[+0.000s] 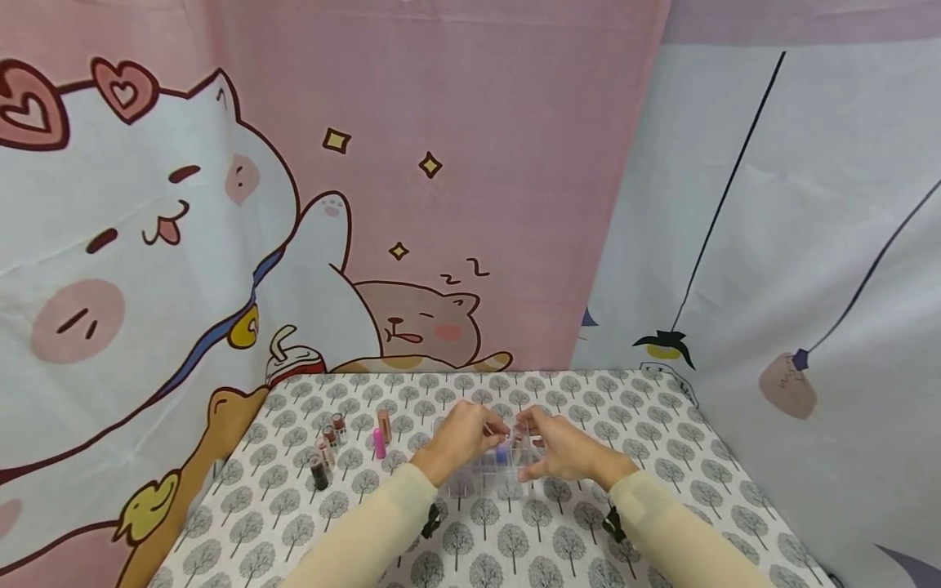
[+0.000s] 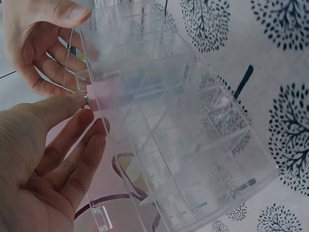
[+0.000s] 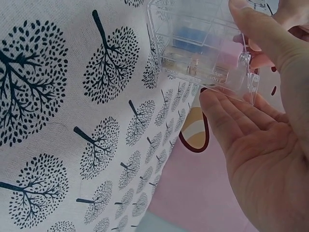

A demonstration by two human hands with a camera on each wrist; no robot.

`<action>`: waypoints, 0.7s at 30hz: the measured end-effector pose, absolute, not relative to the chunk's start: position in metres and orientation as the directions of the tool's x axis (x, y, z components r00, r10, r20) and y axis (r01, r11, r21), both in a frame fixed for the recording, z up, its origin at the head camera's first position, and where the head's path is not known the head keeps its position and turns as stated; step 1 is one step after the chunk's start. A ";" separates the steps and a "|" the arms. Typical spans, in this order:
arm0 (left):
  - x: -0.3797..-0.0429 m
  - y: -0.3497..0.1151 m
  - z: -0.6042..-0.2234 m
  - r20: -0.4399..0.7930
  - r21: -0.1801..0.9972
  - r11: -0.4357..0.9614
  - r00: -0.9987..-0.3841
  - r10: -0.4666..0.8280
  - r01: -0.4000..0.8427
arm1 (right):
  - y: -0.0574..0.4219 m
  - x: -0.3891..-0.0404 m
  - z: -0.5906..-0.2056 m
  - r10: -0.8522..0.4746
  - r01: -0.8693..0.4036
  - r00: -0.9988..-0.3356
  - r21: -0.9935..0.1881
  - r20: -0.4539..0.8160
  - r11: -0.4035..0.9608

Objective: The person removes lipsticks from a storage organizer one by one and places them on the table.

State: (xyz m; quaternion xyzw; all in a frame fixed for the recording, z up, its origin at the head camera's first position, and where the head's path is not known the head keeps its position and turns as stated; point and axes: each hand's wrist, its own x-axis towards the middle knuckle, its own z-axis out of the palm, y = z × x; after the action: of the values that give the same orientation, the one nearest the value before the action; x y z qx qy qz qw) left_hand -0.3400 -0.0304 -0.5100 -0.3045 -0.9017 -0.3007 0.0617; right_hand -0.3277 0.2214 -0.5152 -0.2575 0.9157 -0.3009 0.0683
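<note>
A clear plastic organizer box (image 1: 478, 483) with divided compartments stands on the table between the two hands. Inside it is a pink-and-blue tube (image 3: 231, 52) with a small metal ring at its pink end. My left hand (image 1: 465, 433) pinches that end at the box's open top between thumb and forefinger, its other fingers loosely bent. On the box's right side, my right hand (image 1: 562, 447) grips the wall, thumb on one face and fingers on another. Next to the pink-and-blue tube, clear tubes with peach and gold contents (image 3: 205, 69) lie within the box.
Left of the box stand a bright pink tube (image 1: 379, 443) and a rose-gold tube (image 1: 385, 425). Farther left is a row of several small lip-colour tubes, the nearest a black-based one (image 1: 319, 474). A tree-print cloth (image 1: 434, 539) covers the table, and a cartoon curtain (image 1: 470, 163) hangs behind.
</note>
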 end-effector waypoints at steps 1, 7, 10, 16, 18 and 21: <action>-0.340 -0.030 -0.510 0.298 0.507 0.632 -0.807 0.510 0.586 | 0.221 -0.328 -0.515 -0.513 -0.430 -0.858 -0.589 0.031 0.684; -0.340 -0.030 -0.511 0.305 0.534 0.612 -0.807 0.505 0.584 | 0.222 -0.327 -0.515 -0.517 -0.422 -0.856 -0.610 0.023 0.671; -0.342 -0.029 -0.513 0.299 0.532 0.620 -0.813 0.500 0.577 | 0.223 -0.329 -0.515 -0.528 -0.431 -0.849 -0.613 0.025 0.662; -0.344 -0.026 -0.516 0.311 0.520 0.624 -0.810 0.498 0.583 | 0.223 -0.330 -0.516 -0.535 -0.448 -0.844 -0.604 0.043 0.659; -0.344 -0.025 -0.516 0.309 0.521 0.621 -0.808 0.502 0.585 | 0.224 -0.330 -0.517 -0.529 -0.443 -0.847 -0.602 0.039 0.665; -0.343 -0.025 -0.517 0.289 0.546 0.613 -0.815 0.503 0.571 | 0.223 -0.329 -0.517 -0.525 -0.434 -0.851 -0.604 0.030 0.669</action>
State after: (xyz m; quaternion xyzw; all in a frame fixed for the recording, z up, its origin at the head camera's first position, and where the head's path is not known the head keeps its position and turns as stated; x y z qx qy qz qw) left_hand -0.3433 -0.0252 -0.5165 -0.2995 -0.8963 -0.3226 0.0532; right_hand -0.3294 0.2234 -0.5173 -0.2632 0.9105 -0.3104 0.0735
